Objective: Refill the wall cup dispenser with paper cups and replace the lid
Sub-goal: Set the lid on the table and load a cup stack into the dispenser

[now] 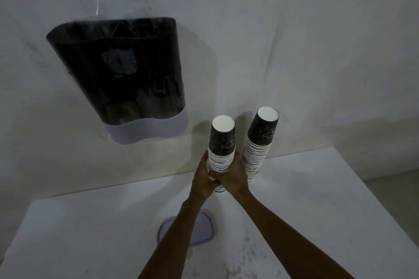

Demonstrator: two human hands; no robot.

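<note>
A dark wall cup dispenser with a pale lavender base hangs on the white wall at upper left, its top open. My left hand and my right hand both clasp the lower part of an upside-down stack of dark paper cups above the table. A second upside-down stack of paper cups stands just to its right, close to my right hand; whether it is touched I cannot tell. The dispenser's lavender lid lies flat on the table below my forearms, partly hidden by my left arm.
A white table runs along the wall beneath the dispenser, its right edge at about. The white wall stands directly behind the cup stacks.
</note>
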